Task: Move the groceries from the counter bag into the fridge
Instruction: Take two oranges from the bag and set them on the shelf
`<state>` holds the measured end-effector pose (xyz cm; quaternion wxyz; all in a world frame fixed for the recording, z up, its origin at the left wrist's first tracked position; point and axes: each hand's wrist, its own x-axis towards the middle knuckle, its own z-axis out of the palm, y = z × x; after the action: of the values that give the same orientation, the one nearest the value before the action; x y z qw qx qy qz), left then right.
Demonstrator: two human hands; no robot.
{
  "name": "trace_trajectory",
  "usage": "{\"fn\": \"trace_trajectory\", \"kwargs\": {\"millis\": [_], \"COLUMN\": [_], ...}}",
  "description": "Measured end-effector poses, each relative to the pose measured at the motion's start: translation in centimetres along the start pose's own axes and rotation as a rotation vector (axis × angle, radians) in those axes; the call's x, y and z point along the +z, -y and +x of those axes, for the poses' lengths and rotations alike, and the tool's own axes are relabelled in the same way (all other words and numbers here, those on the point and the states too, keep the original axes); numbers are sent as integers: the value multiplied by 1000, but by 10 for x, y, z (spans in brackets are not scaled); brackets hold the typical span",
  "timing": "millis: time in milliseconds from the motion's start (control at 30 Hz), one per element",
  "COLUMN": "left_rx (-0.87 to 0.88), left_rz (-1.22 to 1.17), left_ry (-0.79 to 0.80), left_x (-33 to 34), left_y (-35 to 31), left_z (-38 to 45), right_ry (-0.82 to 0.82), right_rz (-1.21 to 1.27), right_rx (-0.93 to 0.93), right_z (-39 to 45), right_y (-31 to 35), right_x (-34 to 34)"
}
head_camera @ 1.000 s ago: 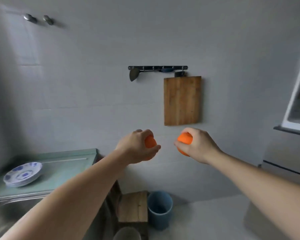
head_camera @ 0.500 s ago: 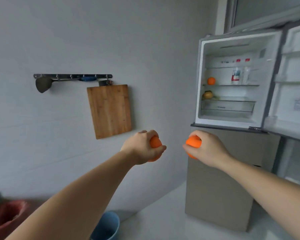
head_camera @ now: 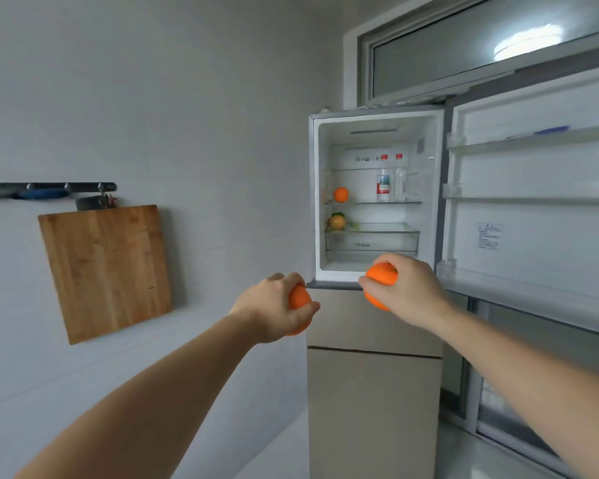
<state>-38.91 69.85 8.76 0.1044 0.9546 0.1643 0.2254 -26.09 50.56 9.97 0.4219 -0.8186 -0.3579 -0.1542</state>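
Three oranges show — one gripped in the left hand (head_camera: 274, 307), the left-hand orange (head_camera: 298, 299), one gripped in the right hand (head_camera: 407, 288), the right-hand orange (head_camera: 381, 278), and a shelf orange (head_camera: 340, 194) inside the open fridge (head_camera: 374, 202), near two bottles (head_camera: 383, 185); a yellowish fruit (head_camera: 337, 221) lies one shelf lower. The grey tiled wall carries a wooden cutting board (head_camera: 106, 271) under a hook rail (head_camera: 49, 190), and the fridge door (head_camera: 533, 209) stands swung wide. Against half a second earlier the fridge looms larger and more central, the board sits further left — both hands are raised closer to the fridge opening
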Motion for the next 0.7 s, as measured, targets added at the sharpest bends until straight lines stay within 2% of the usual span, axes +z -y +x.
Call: {"fn": "trace_trajectory", "kwargs": {"millis": [400, 533, 700], "left_rx": [151, 169, 217], "left_rz": [-168, -286, -252], "left_ry": [-46, 64, 129], "left_x": [41, 57, 89], "left_y": [50, 61, 63], "left_z": [186, 248, 315], "right_ry": [-98, -114, -132], "right_rz": [-57, -53, -59], "right_rx": [75, 100, 109], "right_z": [147, 189, 245], "right_y": [-39, -58, -93], "right_x": [57, 77, 95]}}
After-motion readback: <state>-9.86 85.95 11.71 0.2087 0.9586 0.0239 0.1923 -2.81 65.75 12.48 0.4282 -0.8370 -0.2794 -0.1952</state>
